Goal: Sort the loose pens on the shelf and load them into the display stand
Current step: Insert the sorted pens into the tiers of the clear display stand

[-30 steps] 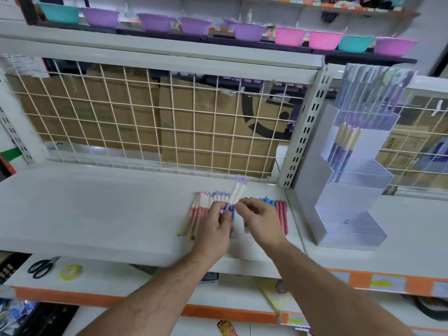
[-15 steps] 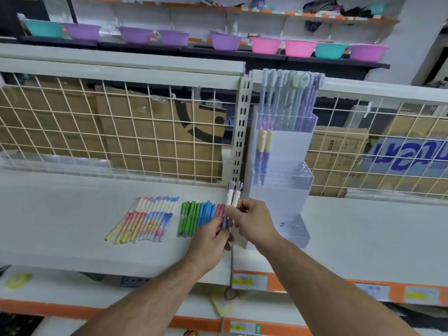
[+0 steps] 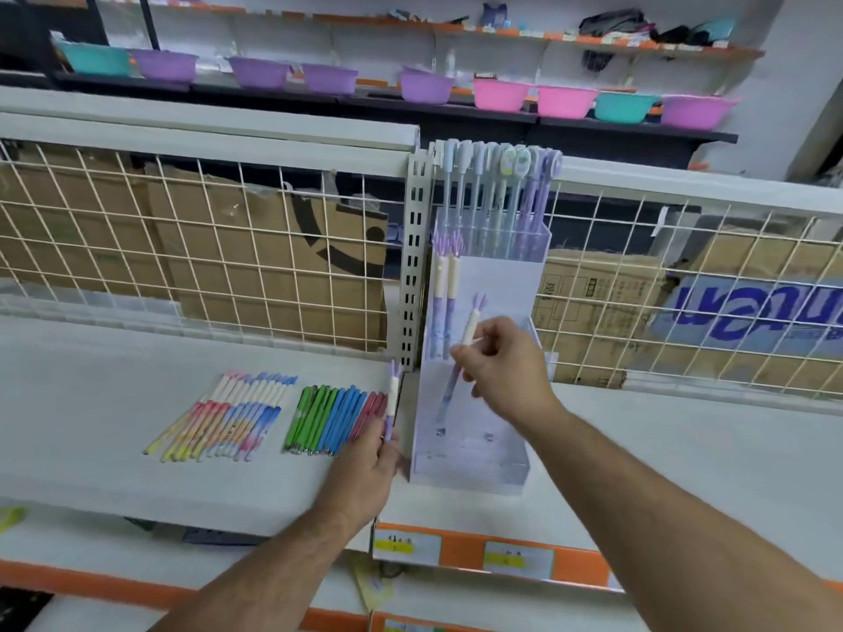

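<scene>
The right hand [image 3: 506, 369] is up in front of the display stand [image 3: 470, 469], and its arm comes in from the lower right. Its fingers pinch a purple and cream pen [image 3: 470, 326]. That pen leans, with its top end up and its low end down in front of the stand's lower steps. The left hand [image 3: 367, 456] is low down, just left of the stand, with its back to us. Its fingers pinch a second pen [image 3: 393, 401], purple too, which stands almost straight up beside the stand's left wall.

Two more purple pens [image 3: 444, 289] stand in the stand's middle step. Tall capped pens [image 3: 497, 184] fill its top step. Just left of the stand, green, blue and red pens [image 3: 335, 415] lie in a row on the white shelf [image 3: 91, 403]. Further left lies a row of pastel pens [image 3: 228, 415]. A slotted metal post [image 3: 414, 266] rises behind the stand's left side. A wire grid [image 3: 228, 248] runs both ways from the stand, with cardboard boxes [image 3: 205, 271] behind it. High above the stand sit coloured bowls [image 3: 502, 94].
</scene>
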`<action>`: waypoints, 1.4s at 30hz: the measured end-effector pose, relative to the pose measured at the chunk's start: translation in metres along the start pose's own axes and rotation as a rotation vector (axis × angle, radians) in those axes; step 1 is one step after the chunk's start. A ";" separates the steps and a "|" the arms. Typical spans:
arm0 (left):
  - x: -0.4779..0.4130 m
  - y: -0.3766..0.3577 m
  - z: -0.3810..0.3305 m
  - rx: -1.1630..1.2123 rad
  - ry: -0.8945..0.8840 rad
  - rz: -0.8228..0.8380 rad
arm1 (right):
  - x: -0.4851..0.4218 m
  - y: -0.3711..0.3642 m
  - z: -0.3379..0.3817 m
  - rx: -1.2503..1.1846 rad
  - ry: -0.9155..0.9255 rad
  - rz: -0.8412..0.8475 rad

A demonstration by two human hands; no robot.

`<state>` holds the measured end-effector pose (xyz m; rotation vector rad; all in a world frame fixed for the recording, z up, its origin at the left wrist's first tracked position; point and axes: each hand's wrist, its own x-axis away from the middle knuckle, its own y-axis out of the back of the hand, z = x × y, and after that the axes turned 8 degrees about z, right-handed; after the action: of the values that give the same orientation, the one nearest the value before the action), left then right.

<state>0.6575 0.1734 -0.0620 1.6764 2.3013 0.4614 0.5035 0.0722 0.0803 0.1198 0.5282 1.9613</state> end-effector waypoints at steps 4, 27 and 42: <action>-0.003 0.001 0.008 -0.006 -0.009 -0.003 | -0.026 0.024 0.028 -0.010 0.004 -0.088; -0.008 0.002 0.019 0.071 -0.009 0.041 | -0.064 0.019 0.047 0.222 0.001 -0.211; -0.009 0.002 0.023 0.024 -0.050 0.053 | -0.044 0.007 0.020 0.312 -0.040 -0.208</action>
<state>0.6710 0.1675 -0.0821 1.7431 2.2411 0.4000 0.5229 0.0375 0.1083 0.2880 0.7859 1.6609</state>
